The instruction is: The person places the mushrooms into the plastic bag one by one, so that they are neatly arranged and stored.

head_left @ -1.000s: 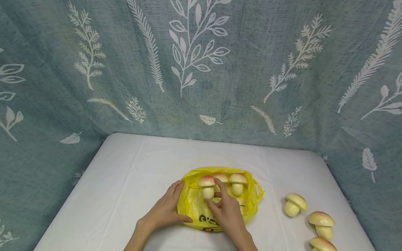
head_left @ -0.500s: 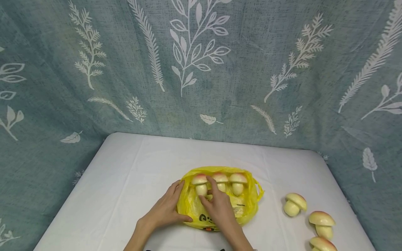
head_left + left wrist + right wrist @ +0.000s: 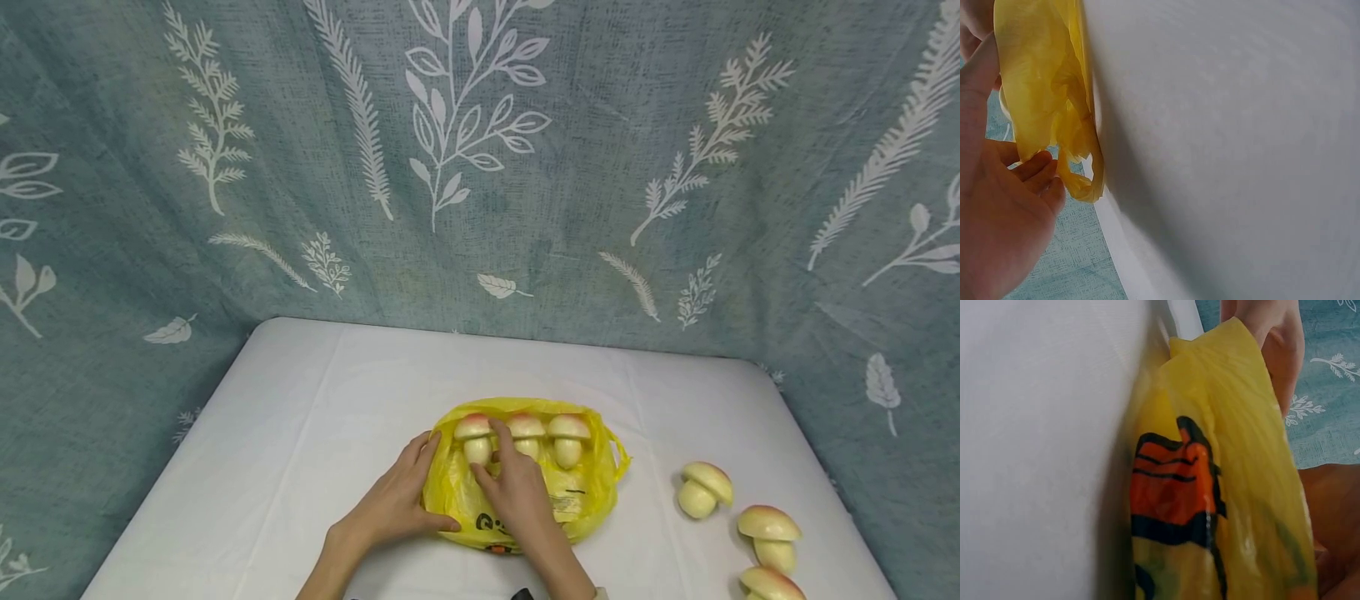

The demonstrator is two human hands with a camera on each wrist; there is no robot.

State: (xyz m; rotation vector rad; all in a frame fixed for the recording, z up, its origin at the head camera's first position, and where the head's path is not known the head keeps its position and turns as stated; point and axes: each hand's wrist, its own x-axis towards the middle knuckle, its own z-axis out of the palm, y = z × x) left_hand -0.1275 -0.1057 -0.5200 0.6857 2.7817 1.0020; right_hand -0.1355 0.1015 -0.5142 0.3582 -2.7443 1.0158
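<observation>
A yellow plastic bag (image 3: 592, 508) lies with its mouth spread wide on the white table. Three toy-like mushrooms with pale stems and red-tinged caps are in a row inside it. My right hand (image 3: 521, 496) reaches into the bag and pinches the leftmost mushroom (image 3: 472, 427), index finger at the cap and thumb by the stem. The middle mushroom (image 3: 527, 427) and the right mushroom (image 3: 567, 428) stand untouched beside it. At the bag's left side, my left hand (image 3: 393, 500) holds the rim; in the left wrist view its fingers (image 3: 1038, 169) curl at the yellow plastic.
On the table to the right of the bag are a tilted mushroom (image 3: 702, 490), another mushroom (image 3: 770, 533) and a third mushroom (image 3: 771, 585) cut off by the frame. The white table (image 3: 285, 467) meets a blue-green leaf-patterned curtain (image 3: 570, 200) behind.
My right hand has moved left with the mushroom, bringing it to the left end of the row and uncovering the middle one. My left hand and the bag have stayed put.
</observation>
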